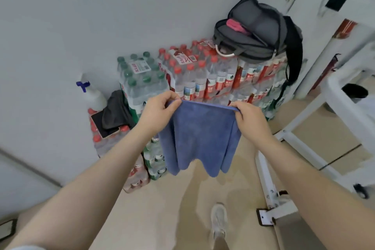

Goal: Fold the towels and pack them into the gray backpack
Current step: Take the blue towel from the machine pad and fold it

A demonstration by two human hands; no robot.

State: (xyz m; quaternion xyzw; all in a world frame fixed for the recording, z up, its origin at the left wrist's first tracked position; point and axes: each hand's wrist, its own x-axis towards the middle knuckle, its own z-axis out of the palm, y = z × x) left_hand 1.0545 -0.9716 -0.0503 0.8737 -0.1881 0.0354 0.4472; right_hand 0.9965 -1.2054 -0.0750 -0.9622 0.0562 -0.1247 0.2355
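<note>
Many water bottle packs point(203, 79) stacked by far wall. Gray backpack point(257, 30) on top, far right, open, pink towel point(236, 25) inside. Blue towel point(200, 138) hangs near, middle. Left hand point(160, 109), right hand point(250, 121) pinch top corners.

Storeroom/back rm: shrink-wrapped water bottle packs point(194, 79) stacked by bare wall point(81, 16), white metal frame point(304, 128).
</note>
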